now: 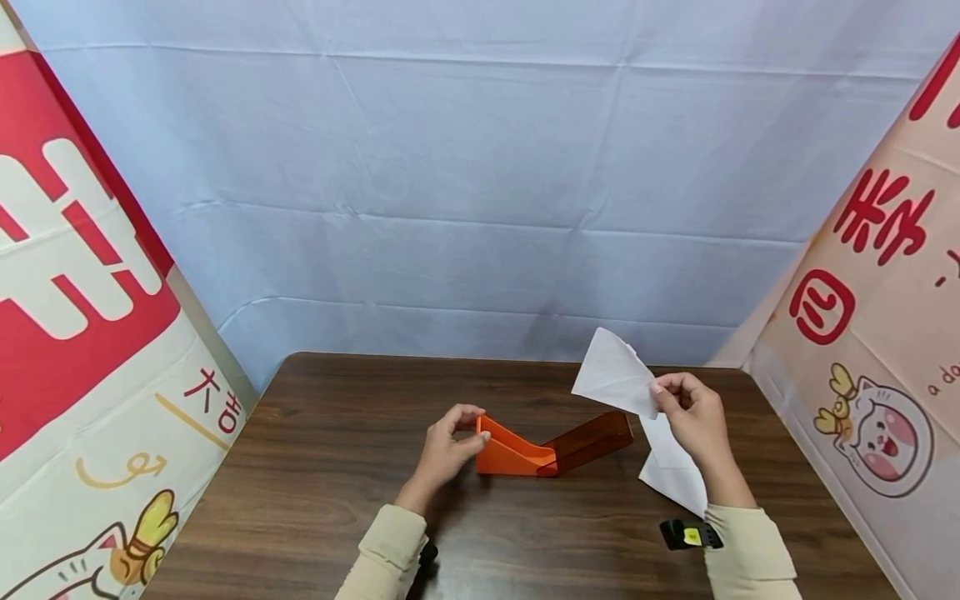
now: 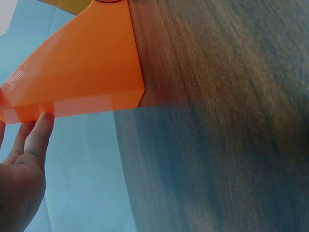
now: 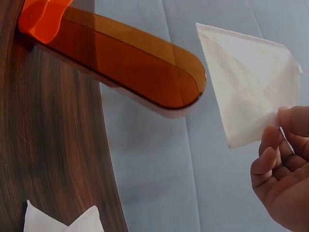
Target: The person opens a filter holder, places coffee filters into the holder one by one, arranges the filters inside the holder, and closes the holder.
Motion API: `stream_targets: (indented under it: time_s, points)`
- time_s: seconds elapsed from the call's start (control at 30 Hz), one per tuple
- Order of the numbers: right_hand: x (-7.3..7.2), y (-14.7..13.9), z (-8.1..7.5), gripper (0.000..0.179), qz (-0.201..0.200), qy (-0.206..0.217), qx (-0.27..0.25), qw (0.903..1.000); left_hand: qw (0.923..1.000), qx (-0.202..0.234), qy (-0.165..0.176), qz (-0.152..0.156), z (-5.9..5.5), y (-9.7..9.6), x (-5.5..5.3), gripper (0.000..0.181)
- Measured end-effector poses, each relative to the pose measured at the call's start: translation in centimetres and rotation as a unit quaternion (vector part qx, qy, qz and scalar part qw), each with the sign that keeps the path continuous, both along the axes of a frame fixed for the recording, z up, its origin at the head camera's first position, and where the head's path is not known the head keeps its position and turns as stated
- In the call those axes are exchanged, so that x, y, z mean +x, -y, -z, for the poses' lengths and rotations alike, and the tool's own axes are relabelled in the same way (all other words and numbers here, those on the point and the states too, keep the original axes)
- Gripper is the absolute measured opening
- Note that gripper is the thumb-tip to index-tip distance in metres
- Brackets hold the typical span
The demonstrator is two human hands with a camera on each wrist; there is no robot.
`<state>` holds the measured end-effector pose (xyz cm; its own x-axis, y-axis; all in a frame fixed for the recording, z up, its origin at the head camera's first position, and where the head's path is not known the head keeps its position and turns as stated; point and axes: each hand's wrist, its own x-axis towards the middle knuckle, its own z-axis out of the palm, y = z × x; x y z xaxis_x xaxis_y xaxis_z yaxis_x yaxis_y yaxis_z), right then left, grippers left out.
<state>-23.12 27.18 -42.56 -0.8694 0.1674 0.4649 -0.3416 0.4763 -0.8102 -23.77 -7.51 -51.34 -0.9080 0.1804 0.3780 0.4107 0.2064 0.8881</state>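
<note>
An orange coffee filter case (image 1: 510,454) stands on the table, its see-through brown lid (image 1: 588,442) swung out to the right. With thumb and fingers, my left hand (image 1: 447,446) holds the tall left end of the case. Fingertips (image 2: 42,126) press against that end in the left wrist view. My right hand (image 1: 697,417) pinches a white paper coffee filter (image 1: 615,375) by its corner, raised above the lid. The right wrist view shows that filter (image 3: 253,84) flat, with a crimped edge, apart from the lid. More white filters (image 1: 670,471) lie below the right hand, partly hidden by it.
The dark wooden table (image 1: 337,492) reaches back to a pale blue cloth backdrop (image 1: 465,183). Printed cloths hang at the left (image 1: 90,333) and right (image 1: 877,358) sides. A black strap with a yellow patch (image 1: 690,535) is at the right wrist.
</note>
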Motion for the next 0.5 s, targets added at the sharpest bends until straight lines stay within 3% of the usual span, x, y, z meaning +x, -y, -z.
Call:
stream_targets:
  time_s: [0.07, 0.3, 0.5]
  points:
    - [0.0, 0.2, 0.1, 0.007, -0.001, 0.001, 0.01, 1.0, 1.0, 0.002, -0.001, 0.001, -0.3, -0.1, 0.1, 0.03]
    - [0.1, 0.9, 0.2, 0.005, -0.027, -0.005, 0.026, 0.9993, 0.9997, 0.006, -0.008, 0.021, -2.8, -0.1, 1.5, 0.028]
    - [0.1, 1.6, 0.3, 0.006, -0.061, -0.008, 0.016, 0.998, 0.9998, 0.001, 0.001, 0.018, -3.3, -0.1, 1.6, 0.029]
